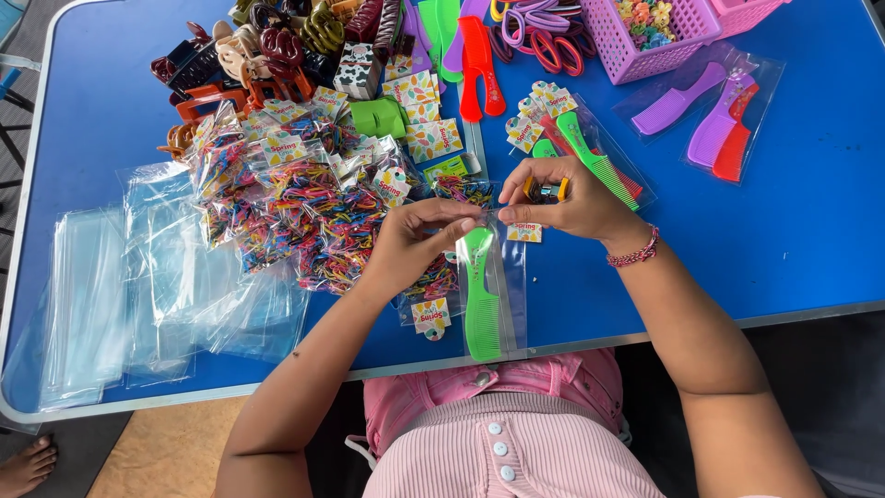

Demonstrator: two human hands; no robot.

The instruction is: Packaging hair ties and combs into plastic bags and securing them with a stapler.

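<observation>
Clear bag [502, 277] holding a green comb [480, 295] lies on the blue table [784, 240] near its front edge, head view. Left hand [410, 244] and right hand [562, 198] pinch its top edge together; right hand also grips a small yellow-and-dark clip [546, 190]. Packets of coloured elastic bands [313, 212] lie just left.

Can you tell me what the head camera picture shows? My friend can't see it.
Two hands, left hand and right hand, pinch a clear bag holding a green comb over a blue table, beside packets of colourful hair ties.
</observation>
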